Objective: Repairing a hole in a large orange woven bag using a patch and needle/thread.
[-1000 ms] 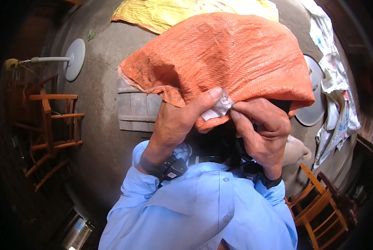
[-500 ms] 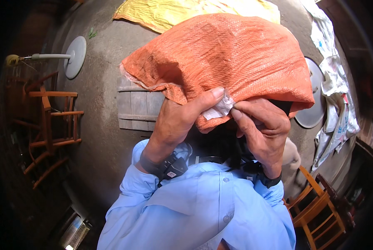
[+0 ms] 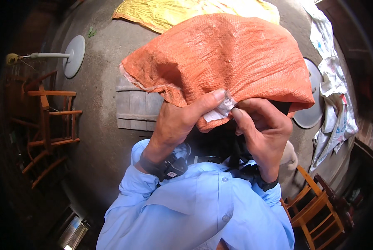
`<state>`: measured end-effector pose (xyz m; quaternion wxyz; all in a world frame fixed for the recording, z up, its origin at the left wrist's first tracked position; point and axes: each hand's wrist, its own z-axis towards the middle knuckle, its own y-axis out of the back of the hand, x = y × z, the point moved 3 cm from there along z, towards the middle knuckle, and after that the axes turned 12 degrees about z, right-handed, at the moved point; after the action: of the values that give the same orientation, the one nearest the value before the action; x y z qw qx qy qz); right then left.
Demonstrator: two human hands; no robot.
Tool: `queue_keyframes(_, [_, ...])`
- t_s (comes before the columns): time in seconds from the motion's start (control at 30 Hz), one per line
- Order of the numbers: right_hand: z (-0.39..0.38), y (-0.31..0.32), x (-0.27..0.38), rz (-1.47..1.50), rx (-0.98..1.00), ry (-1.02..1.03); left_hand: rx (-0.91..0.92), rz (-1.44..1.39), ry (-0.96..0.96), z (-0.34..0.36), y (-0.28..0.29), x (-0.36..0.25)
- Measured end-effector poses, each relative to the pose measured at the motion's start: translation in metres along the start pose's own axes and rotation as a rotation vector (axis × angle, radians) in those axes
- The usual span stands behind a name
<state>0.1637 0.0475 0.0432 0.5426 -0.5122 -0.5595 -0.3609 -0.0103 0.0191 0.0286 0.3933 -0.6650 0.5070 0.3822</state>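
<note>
An orange woven sack (image 3: 240, 54) is spread over my lap and bulges away from me. At its near edge lies a small crumpled white patch (image 3: 220, 111). My left hand (image 3: 180, 121) is closed on the sack, its thumb pressing the patch's upper edge while its other fingers are hidden beneath the cloth. Thumb and index finger of my right hand (image 3: 266, 132) pinch together at the patch's right edge. Whatever sits in that pinch is too small to make out.
A yellow sack (image 3: 161, 16) lies on the floor at the back. Slatted boards (image 3: 136, 106) and a wooden chair (image 3: 53, 112) are on the left, near a round grey disc on a pole (image 3: 75, 56). White sacks (image 3: 334, 89), a round lid (image 3: 309, 110) and another chair (image 3: 315, 204) are on the right.
My right hand's fingers have shifted slightly at the patch's edge, the index finger lifting a little. My left hand keeps its hold, and the sack stays nearly the same.
</note>
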Motion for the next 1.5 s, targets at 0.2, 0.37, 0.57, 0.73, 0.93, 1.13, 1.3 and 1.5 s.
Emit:
queue_keyframes(0.2, [-0.006, -0.002, -0.003, -0.056, -0.07, 0.216, 0.009, -0.067, -0.007, 0.0, -0.001, 0.003])
queue_keyframes(0.37, [-0.002, -0.006, -0.003, -0.212, -0.018, 0.41, 0.011, 0.036, -0.086, -0.001, -0.002, 0.002])
queue_keyframes(0.57, [0.003, -0.003, 0.053, -0.536, 0.088, 0.453, -0.009, 0.057, -0.139, -0.003, -0.004, -0.002])
queue_keyframes(0.73, [0.031, -0.014, 0.071, -0.59, 0.319, 0.503, 0.047, -0.028, -0.076, -0.006, -0.006, -0.017])
queue_keyframes(0.93, [0.061, -0.009, 0.058, -0.288, 0.47, 0.233, 0.105, 0.194, -0.219, 0.007, 0.002, -0.023])
queue_keyframes(1.13, [0.08, -0.012, 0.046, -0.06, 0.45, -0.129, 0.153, 0.097, -0.159, 0.018, 0.008, -0.027])
queue_keyframes(1.3, [0.093, -0.01, 0.045, -0.006, 0.436, -0.201, 0.156, 0.072, -0.123, 0.028, 0.006, -0.023])
queue_keyframes(1.5, [0.099, -0.002, 0.043, 0.089, 0.441, -0.268, 0.237, 0.0, -0.053, 0.035, -0.001, -0.029])
